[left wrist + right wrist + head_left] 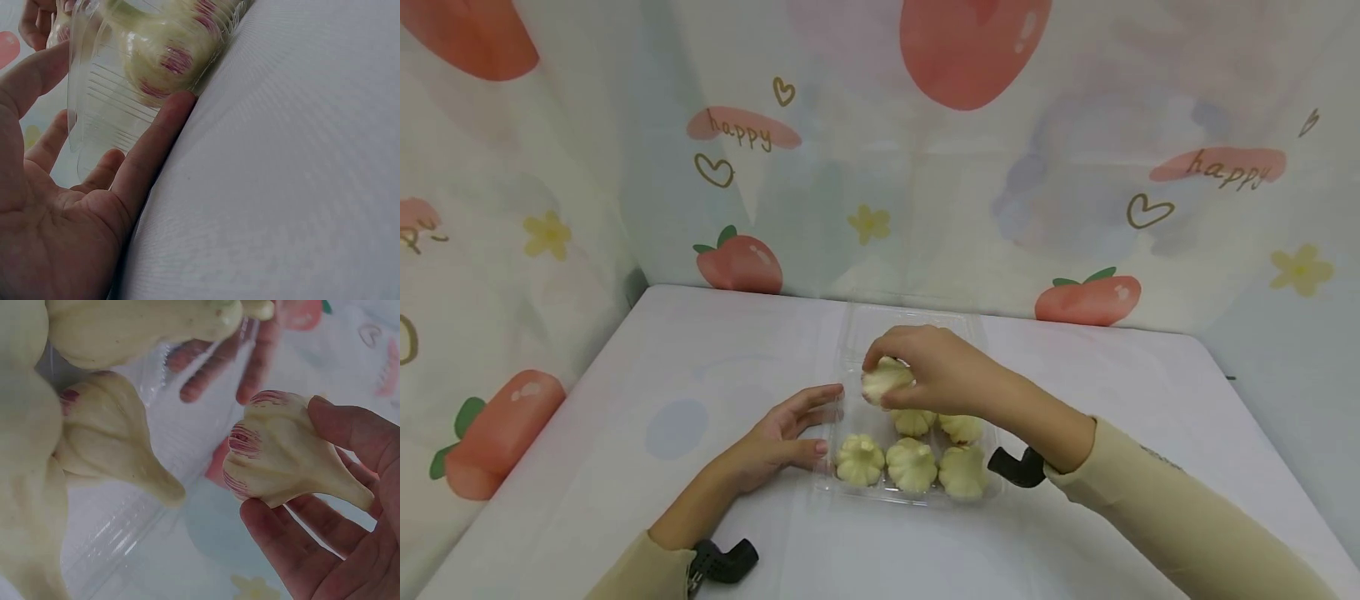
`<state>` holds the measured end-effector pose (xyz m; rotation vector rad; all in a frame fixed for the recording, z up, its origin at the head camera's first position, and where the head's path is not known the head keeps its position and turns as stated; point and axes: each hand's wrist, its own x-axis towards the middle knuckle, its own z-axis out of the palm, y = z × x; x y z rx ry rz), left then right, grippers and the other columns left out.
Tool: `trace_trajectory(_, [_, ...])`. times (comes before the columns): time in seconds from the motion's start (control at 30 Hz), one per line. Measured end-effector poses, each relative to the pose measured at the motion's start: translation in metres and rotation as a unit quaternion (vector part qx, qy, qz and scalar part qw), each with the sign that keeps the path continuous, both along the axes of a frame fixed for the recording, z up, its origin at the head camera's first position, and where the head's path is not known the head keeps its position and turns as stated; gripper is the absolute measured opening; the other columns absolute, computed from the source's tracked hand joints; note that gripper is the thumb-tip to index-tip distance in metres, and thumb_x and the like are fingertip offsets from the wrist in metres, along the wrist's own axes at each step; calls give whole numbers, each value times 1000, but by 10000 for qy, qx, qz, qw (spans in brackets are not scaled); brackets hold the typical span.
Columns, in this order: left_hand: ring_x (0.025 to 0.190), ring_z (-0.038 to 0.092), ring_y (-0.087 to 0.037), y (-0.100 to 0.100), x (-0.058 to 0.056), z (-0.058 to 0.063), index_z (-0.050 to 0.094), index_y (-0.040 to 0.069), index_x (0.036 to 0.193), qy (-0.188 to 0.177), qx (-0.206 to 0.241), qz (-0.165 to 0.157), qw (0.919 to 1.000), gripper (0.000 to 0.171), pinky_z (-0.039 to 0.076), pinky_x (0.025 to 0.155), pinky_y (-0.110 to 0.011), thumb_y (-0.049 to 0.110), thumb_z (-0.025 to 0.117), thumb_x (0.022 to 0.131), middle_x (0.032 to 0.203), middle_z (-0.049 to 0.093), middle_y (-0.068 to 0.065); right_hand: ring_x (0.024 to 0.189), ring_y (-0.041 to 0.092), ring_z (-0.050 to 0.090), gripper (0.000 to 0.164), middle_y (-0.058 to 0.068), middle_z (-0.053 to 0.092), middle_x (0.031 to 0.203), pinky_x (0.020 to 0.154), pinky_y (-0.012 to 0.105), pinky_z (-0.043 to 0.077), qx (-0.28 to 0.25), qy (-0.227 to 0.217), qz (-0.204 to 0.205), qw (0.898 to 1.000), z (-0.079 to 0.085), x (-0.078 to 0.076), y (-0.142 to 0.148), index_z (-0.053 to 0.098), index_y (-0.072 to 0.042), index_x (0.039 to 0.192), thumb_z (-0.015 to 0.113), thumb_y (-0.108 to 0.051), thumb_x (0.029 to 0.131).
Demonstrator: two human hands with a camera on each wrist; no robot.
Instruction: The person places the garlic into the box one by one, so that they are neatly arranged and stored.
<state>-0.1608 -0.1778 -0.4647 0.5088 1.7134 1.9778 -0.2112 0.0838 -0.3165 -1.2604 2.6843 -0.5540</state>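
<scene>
My right hand (951,371) pinches a garlic bulb (886,381) between thumb and fingers, over the back left of a clear plastic box (910,500). In the right wrist view, this bulb (281,450) is cream with purple streaks, its stem pointing towards the palm. My left hand (778,446) stays by the box's left side with fingers spread and thumb apart. In the left wrist view a fingertip (178,106) meets the box's lower side. Inside the box sit several more garlic bulbs (912,465), a front row and others behind, stems up.
The box's clear lid (910,321) stretches back towards the printed cloth wall (940,200). White cloth covers the table (700,367). A black device (726,560) is strapped at the left wrist, and another (1017,467) at the right.
</scene>
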Motion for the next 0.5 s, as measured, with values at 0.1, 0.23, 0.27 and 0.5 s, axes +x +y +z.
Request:
trace_trajectory(0.1, [145,29,-34,0,-1,-1,29,15,157,12,18,-3,10000,75,57,85,-42,5,65,93,164,22,-7,105,12,62,31,-12,65,112,90,35,51,423,-61,74,9991,-4,0,-11,69,-26,108,82,-21,80])
trace_trajectory(0.23, [144,31,-32,-1,-1,-1,31,19,156,5,45,6,10000,74,57,85,-44,6,66,93,164,23,-5,98,13,62,31,-10,66,108,84,34,51,878,-217,190,9957,-9,-2,-23,70,-25,105,82,-17,78])
trace_trajectory(0.27, [144,31,-32,-1,-1,-2,32,20,156,-9,55,13,10000,73,57,85,-44,6,66,92,163,24,-5,97,13,62,31,-9,66,107,83,34,51,979,-262,220,9946,-10,-3,-26,70,-24,105,82,-17,78])
trace_trajectory(0.5, [146,29,-33,-1,0,-1,33,22,156,-66,119,2,9999,73,57,86,-44,5,65,93,163,24,-4,103,16,62,33,-5,67,112,86,36,52,1599,-369,301,9860,-15,-6,-36,70,-22,107,83,-15,77])
